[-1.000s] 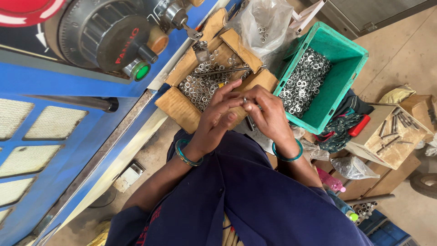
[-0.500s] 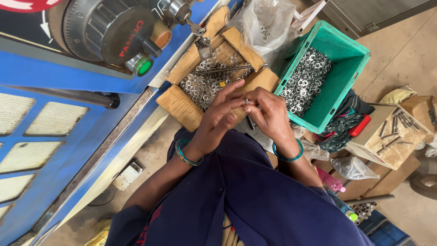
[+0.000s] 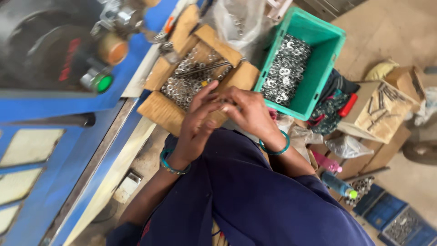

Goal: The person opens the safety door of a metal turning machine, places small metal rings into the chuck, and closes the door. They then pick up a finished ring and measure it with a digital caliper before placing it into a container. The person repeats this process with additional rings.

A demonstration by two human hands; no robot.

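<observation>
Both hands meet just in front of the person's lap, fingertips pinched together over something too small to make out. The left hand [image 3: 196, 123] curls in from one side with its fingers bent and closed toward the right hand [image 3: 246, 111], whose fingertips press in against them. Whatever sits between them is hidden, so I cannot tell if it is 1 piece or 2, or what the grip is shut on; most likely a small metal part from one of the boxes close by.

Just beyond the grip lies an open cardboard box [image 3: 159, 107] holding a heap of small metal nuts [image 3: 186, 82] with a thin rod lying across them. Off to the right-hand side of the grip, a little farther out, stands a green plastic crate [image 3: 318, 77] with a layer of flat metal washers [image 3: 284, 68] along its bottom.

As for progress, I would judge the work far from over: both containers are well stocked, and no pile of finished pieces shows anywhere near the hands. Each wrist wears a green bangle [image 3: 273, 148].
</observation>
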